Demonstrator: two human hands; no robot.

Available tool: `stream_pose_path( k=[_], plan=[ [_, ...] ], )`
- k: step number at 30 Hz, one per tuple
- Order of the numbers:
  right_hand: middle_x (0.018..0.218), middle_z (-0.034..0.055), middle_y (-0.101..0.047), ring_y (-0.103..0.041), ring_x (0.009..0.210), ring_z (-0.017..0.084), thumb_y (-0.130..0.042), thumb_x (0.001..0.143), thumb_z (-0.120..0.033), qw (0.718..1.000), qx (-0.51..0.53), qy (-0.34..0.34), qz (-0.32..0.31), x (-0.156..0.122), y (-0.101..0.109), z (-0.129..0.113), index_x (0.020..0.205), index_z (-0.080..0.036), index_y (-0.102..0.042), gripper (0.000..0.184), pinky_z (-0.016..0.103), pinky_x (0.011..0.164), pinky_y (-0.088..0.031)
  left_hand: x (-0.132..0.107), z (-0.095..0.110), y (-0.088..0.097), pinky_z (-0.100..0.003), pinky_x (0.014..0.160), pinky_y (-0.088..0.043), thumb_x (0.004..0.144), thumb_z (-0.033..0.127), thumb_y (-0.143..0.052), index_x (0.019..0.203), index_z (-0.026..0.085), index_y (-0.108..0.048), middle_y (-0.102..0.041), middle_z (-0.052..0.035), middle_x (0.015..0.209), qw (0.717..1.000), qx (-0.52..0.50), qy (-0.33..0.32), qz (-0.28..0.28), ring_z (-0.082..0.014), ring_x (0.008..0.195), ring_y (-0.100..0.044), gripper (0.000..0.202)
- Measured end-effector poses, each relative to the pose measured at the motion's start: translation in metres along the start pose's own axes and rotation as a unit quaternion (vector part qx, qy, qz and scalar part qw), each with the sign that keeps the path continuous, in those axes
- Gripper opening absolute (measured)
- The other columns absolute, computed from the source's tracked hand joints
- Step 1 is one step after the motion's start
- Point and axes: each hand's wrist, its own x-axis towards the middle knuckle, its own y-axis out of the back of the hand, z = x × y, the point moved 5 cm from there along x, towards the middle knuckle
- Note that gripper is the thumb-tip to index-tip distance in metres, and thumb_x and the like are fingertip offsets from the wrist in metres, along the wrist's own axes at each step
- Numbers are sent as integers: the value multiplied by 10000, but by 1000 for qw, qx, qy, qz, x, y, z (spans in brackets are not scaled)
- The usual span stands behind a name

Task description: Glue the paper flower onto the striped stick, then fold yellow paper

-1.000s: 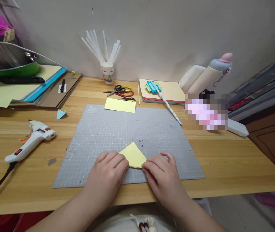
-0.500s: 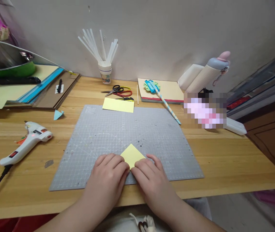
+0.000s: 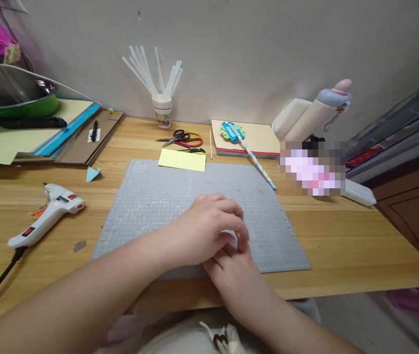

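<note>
My left hand (image 3: pixel 213 228) reaches across to the right over the grey cutting mat (image 3: pixel 158 191), its fingers curled down against the fingers of my right hand (image 3: pixel 237 275). My right hand lies lower, near the mat's front edge, with its fingertips mostly covered by the left. The small yellow paper square seen earlier under both hands is hidden behind them; whether the left fingers grip it does not show. A yellow paper strip (image 3: pixel 182 161) rests on the mat's far edge, beside scissors (image 3: pixel 180 138) and a yellow-black cutter (image 3: pixel 195 150).
A white glue gun (image 3: pixel 49 214) with a black cord lies left. Behind are a paper cup (image 3: pixel 163 113) of white straws and a paper flower on a striped stick (image 3: pixel 255 162) across a paper stack (image 3: pixel 264 137). A bottle (image 3: pixel 314 110) leans at the right.
My left hand has moved from the paper's left side across to the right, over the right fingers, covering the yellow paper. My right hand has stayed nearly in place. The view has shifted slightly.
</note>
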Motion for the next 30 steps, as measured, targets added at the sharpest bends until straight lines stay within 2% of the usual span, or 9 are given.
stream_pose_path(
  k=[5, 8, 11, 15, 17, 20, 24, 28, 30],
  plan=[
    [959, 97, -633, -524, 879, 250, -532, 751, -73, 999, -2, -6, -37, 0, -4, 3, 876, -159, -620, 175, 396, 758, -410, 20, 1, -3, -318, 858, -296, 773, 110, -606, 780, 288, -684, -673, 27, 907, 987, 27, -151, -46, -167, 959, -518, 195],
    [956, 89, -630, -514, 866, 244, -503, 748, -58, 999, -1, -10, -32, 1, -4, 4, 847, -165, -618, 186, 384, 741, -411, 23, 2, -6, -310, 821, -302, 793, 139, -589, 761, 271, -678, -678, 19, 835, 982, 44, -177, -51, -164, 906, -520, 162],
    [963, 95, -631, -502, 881, 246, -478, 762, -50, 1000, 8, -16, -17, 1, 0, 4, 894, -159, -623, 224, 388, 752, -410, 23, 2, -10, -302, 813, -314, 824, 173, -563, 766, 261, -676, -680, 17, 828, 984, 49, -164, -55, -155, 896, -539, 155],
    [970, 93, -626, -498, 926, 238, -469, 812, -71, 999, 34, -13, -15, 2, 3, 4, 933, -166, -601, 203, 464, 872, -382, 24, -12, -13, -277, 804, -344, 826, 186, -550, 785, 234, -654, -679, 18, 870, 994, 60, -84, -22, -141, 897, -574, 122],
    [874, 59, -611, -507, 870, 210, -452, 817, -65, 999, 37, -13, -23, 3, 4, 4, 834, -185, -574, 172, 551, 992, -277, 24, -28, -9, -276, 782, -358, 823, 174, -530, 802, 214, -640, -673, 3, 890, 996, 83, -31, 11, -148, 898, -577, 119],
    [745, 6, -559, -498, 761, 168, -433, 799, -41, 999, 40, -15, -25, 4, 5, 4, 731, -200, -514, 191, 598, 1073, -110, 16, -60, 9, -298, 771, -376, 818, 170, -498, 814, 196, -633, -664, -28, 885, 986, 133, 68, 74, -174, 866, -578, 138],
    [800, 12, -577, -511, 799, 164, -450, 783, -26, 998, 51, -16, -33, 4, 4, 5, 755, -191, -512, 179, 596, 1088, -55, -8, -100, 44, -399, 796, -370, 837, 262, -478, 822, 173, -656, -653, -100, 818, 941, 219, 210, 152, -268, 870, -578, 199],
    [809, 12, -580, -511, 805, 159, -434, 782, -10, 997, 61, -25, -31, 2, 2, 6, 759, -194, -506, 200, 594, 1089, -52, -30, -102, 60, -468, 909, -310, 818, 183, -460, 1235, 214, -524, -576, -134, 1198, 909, 280, 256, 173, -334, 1135, -475, 423],
    [818, 12, -582, -512, 810, 159, -428, 778, -8, 997, 65, -27, -30, 2, 2, 6, 762, -193, -508, 203, 594, 1089, -55, -38, -90, 53, -437, 873, -349, 821, 268, -502, 1157, 202, -569, -625, -119, 1084, 913, 269, 272, 141, -320, 1054, -525, 350]
  ],
)
